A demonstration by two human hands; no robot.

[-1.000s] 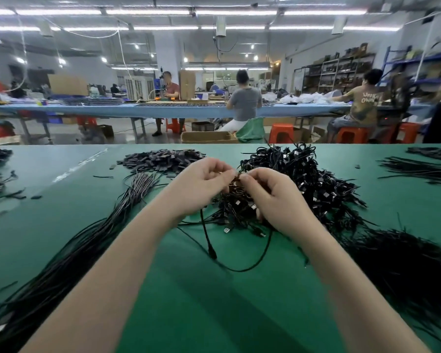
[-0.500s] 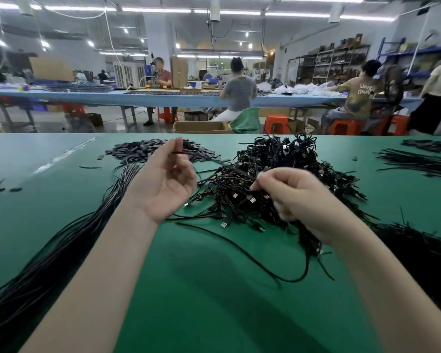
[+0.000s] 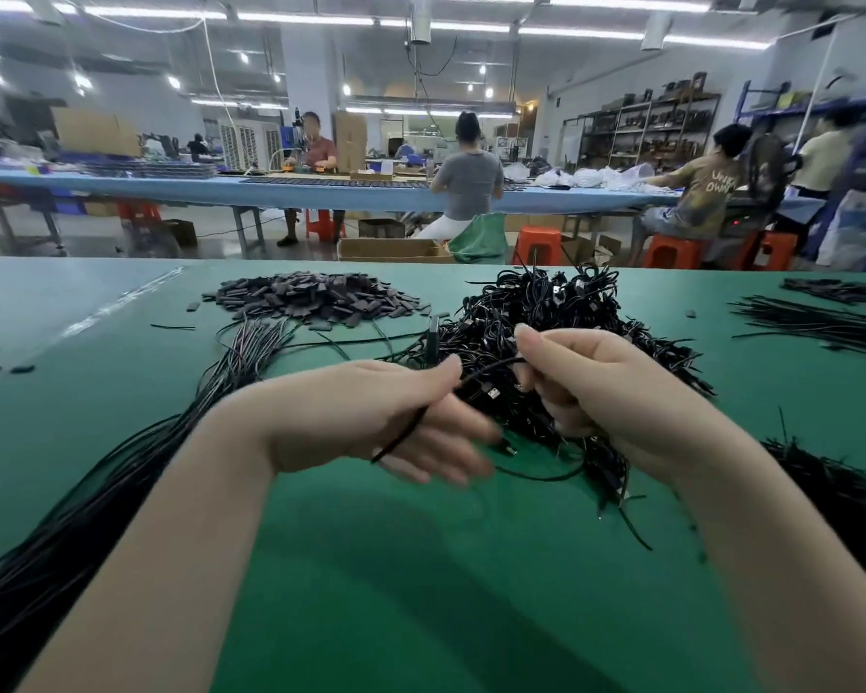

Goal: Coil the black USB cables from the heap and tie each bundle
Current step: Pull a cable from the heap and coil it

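Handling: cable [image 3: 486,368] looks light, limp and springy; likely best taken near a plug end, then looped.
Look: thin, black, plug [image 3: 433,337] standing up at the left thumb.
Place: strung between both hands, in front of the heap [image 3: 546,322] at 12 o'clock on the green surface [image 3: 421,567].
Left hand [image 3: 371,417]: thumb presses the cable; fingers blurred, spread.
Right hand [image 3: 596,387]: fingers pinching the cable.
Ties [image 3: 311,297]: 11 o'clock.

Green table [image 3: 381,567], heap of small dark tabs [image 3: 316,297] — beyond, orange stools [image 3: 538,245], cardboard box [image 3: 391,250].
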